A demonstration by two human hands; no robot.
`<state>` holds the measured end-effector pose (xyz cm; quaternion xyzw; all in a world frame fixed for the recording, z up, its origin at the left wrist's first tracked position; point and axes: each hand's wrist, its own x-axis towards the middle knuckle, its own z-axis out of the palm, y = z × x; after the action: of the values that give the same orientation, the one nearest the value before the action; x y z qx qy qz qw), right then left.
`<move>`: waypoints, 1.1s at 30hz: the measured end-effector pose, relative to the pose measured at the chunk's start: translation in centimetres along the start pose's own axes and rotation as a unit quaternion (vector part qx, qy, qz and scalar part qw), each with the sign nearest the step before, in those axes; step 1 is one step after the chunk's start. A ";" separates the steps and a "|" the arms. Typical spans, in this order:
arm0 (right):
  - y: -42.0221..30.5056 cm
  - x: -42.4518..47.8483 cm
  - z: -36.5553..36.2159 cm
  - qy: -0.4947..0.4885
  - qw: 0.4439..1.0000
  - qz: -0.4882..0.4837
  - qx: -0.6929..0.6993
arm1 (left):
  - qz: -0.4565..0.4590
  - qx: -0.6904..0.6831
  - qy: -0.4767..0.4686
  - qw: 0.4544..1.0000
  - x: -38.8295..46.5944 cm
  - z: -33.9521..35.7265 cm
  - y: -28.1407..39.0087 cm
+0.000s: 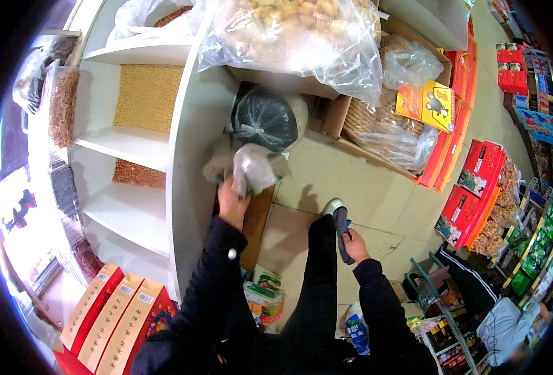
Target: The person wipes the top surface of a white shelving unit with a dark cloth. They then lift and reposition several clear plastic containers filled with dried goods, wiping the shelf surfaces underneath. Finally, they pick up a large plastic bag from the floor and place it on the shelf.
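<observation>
My left hand [234,199] grips a bunched, whitish plastic bag [254,169], blurred, low beside the side panel of the white shelf unit [192,164]. What the bag holds, I cannot tell. Just beyond it stands a tied clear bag with dark contents [267,119]. Over the floor, my right hand [355,246] is closed around a dark grey cloth-like item [342,234], near my white shoe [333,205]. A brown board or low box [260,229] lies below my left hand.
Shelf bins hold yellow grain [150,93] and reddish beans [138,173]. A large clear bag of food pieces [299,37] and an open carton [379,154] stand ahead. Red boxes [459,206] are on the right. Another person [508,328] is at the lower right, near a metal rack [454,328].
</observation>
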<state>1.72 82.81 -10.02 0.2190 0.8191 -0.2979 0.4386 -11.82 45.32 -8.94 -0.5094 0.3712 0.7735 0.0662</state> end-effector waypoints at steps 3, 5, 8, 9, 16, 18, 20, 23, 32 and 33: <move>-0.6 -0.1 2.1 -0.033 0.999 -0.021 -0.023 | 0.178 0.379 0.024 0.908 10.7 -1.8 -2.3; -1.0 -0.5 3.3 -0.065 0.997 0.011 -0.026 | 0.379 0.586 0.112 0.708 13.9 -0.5 -3.7; 0.3 -1.1 4.4 -0.076 0.997 0.002 -0.013 | 0.356 0.757 0.056 0.545 14.6 0.4 -4.0; 1.3 -1.2 4.4 -0.056 0.998 -0.003 -0.017 | 0.289 0.811 -0.001 0.509 14.6 0.4 -3.9; 2.1 -1.1 3.5 -0.056 0.997 0.028 -0.037 | 0.280 0.935 -0.068 0.209 20.6 -9.9 -9.3; 1.9 -0.1 2.8 -0.067 0.997 0.015 -0.039 | 0.241 0.949 -0.009 0.203 24.6 -13.1 -12.0; 3.8 0.0 2.8 -0.052 0.998 0.027 -0.017 | 0.217 0.908 0.062 0.353 26.3 -9.1 -13.2; 4.8 0.1 3.1 -0.033 0.997 0.057 -0.030 | 0.192 0.804 0.138 0.545 27.3 -2.6 -12.5; 5.0 -0.8 7.0 -0.087 0.993 0.061 -0.046 | 0.399 0.621 0.099 0.667 16.8 -4.4 -11.5; 4.7 -1.1 7.3 -0.075 0.995 0.048 -0.034 | 0.403 0.609 0.112 0.673 14.7 -5.1 -11.7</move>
<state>9.50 81.16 -13.66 0.2195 0.7820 -0.2641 0.5202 -9.35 46.41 -28.20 -0.2398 0.9342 0.2642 0.0011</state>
